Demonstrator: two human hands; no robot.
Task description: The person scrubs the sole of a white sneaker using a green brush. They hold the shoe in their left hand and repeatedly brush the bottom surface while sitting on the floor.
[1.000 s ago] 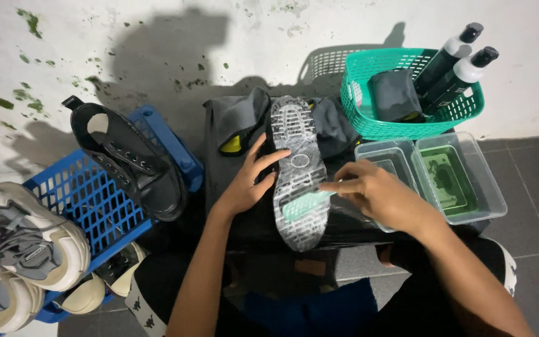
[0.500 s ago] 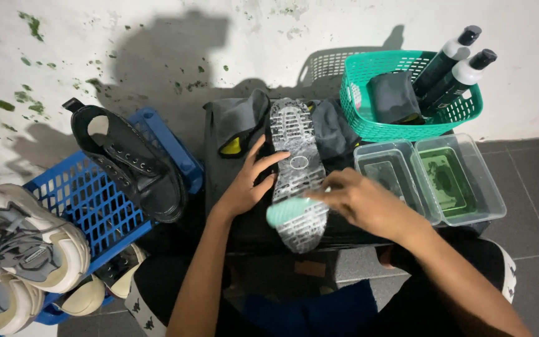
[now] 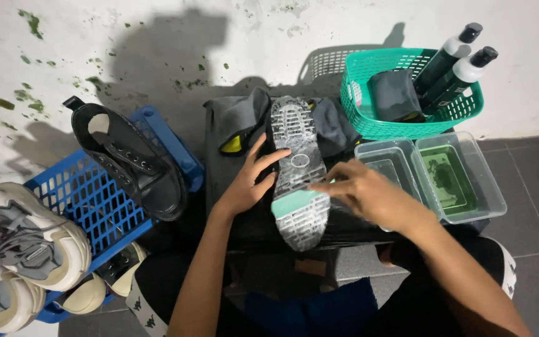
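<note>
**Sole up on a dark stand, brush pressed against it**

A low dark desk point(image 3: 219, 156), draped with grey cloth, stands against a whitewashed wall point(image 3: 126, 43) flecked with green moss — the floor at 3 o'clock is grey tile point(image 3: 538, 206).

On the desk lies a shoe point(image 3: 296, 146), sole up, heel toward 12 o'clock, its tread wet and soapy. The left hand point(image 3: 251, 184) rests at the sole's 9 o'clock edge, fingers spread flat over the tread, thumb alongside; its grip is loose, pressing rather than clasping. The right hand point(image 3: 369, 193) comes in from 3 o'clock, its grip closed around a teal brush point(image 3: 294, 203) laid across the toe end of the sole.

At 3 o'clock of the shoe sit two clear tubs point(image 3: 463, 181) of greenish water. Behind them, at 1 o'clock, a teal basket point(image 3: 369, 118) holds a grey cloth and two dark bottles point(image 3: 453, 62). At 9 o'clock a blue crate point(image 3: 82, 206) carries a black boot point(image 3: 135, 165) — pale sneakers point(image 3: 14, 249) sit at its 8 o'clock end.
</note>
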